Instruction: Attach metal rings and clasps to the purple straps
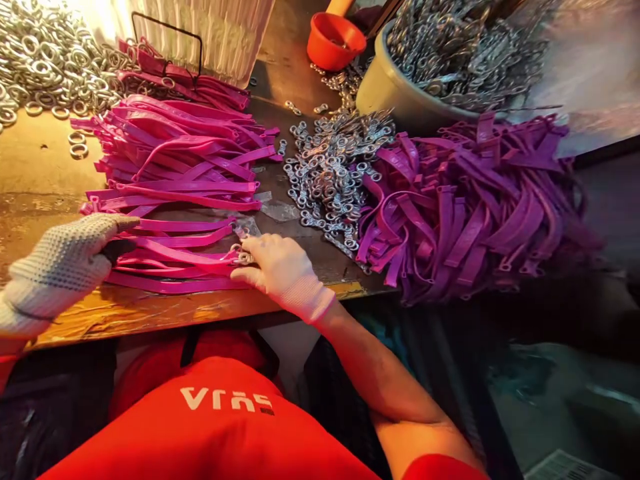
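Note:
My left hand (65,257), in a white dotted work glove, is closed at the left ends of several pink straps (173,257) lying side by side near the table's front edge. Something dark shows at its fingers, too hidden to name. At the straps' right ends, my right hand (280,267), in a thin white glove, has thumb and fingertips closed around small metal clasps (243,255). Just behind these straps lies a thick bundle of pink straps (180,153), and a heap of metal swivel clasps (333,173) rises to the right.
Loose metal rings (45,60) cover the back left, near a ribbed clear plastic bin (225,40). Behind the clasps stand a red bowl (335,43) and a large tub (395,87) full of metal hardware. Purple straps (470,207) pile up at the right edge.

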Demonstrator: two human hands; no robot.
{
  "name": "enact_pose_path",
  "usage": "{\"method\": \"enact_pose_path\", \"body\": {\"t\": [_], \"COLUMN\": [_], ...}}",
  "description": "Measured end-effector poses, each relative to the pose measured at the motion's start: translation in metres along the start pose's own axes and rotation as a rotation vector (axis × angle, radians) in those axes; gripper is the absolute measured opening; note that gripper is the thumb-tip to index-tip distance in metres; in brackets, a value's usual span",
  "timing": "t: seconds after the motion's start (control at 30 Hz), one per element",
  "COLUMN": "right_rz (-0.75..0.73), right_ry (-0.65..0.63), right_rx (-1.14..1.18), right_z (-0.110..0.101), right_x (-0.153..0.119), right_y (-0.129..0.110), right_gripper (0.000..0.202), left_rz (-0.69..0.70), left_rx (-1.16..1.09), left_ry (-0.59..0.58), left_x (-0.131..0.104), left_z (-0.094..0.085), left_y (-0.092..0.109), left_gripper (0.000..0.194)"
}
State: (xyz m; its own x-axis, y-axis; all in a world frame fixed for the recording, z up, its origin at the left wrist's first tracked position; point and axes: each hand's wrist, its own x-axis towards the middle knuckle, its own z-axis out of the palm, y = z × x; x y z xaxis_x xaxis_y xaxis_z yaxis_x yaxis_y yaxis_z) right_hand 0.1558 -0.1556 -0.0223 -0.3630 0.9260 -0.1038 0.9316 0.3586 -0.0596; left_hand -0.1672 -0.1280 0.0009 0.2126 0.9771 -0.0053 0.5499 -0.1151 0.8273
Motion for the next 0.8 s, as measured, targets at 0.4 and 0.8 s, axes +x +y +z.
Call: {"method": "enact_pose_path", "body": {"t": [0.4,0.8], "right_rz": [0.710,0.273], "right_ry": [0.181,0.451], "right_rx": [-0.060,0.379], "right_z": [0.036,0.027], "right_x": [0.090,0.035], "right_y": [0.097,0.060], "right_gripper": [0.030,0.028], "left_rz": [-0.655,-0.484], "left_rx": [-1.017,-0.660], "left_ry": [-0.386,-0.324], "left_x": [0.014,-0.011], "left_z": [0.079,0.090], "left_y": [0.054,0.041], "left_gripper": [0.051,0.042]}}
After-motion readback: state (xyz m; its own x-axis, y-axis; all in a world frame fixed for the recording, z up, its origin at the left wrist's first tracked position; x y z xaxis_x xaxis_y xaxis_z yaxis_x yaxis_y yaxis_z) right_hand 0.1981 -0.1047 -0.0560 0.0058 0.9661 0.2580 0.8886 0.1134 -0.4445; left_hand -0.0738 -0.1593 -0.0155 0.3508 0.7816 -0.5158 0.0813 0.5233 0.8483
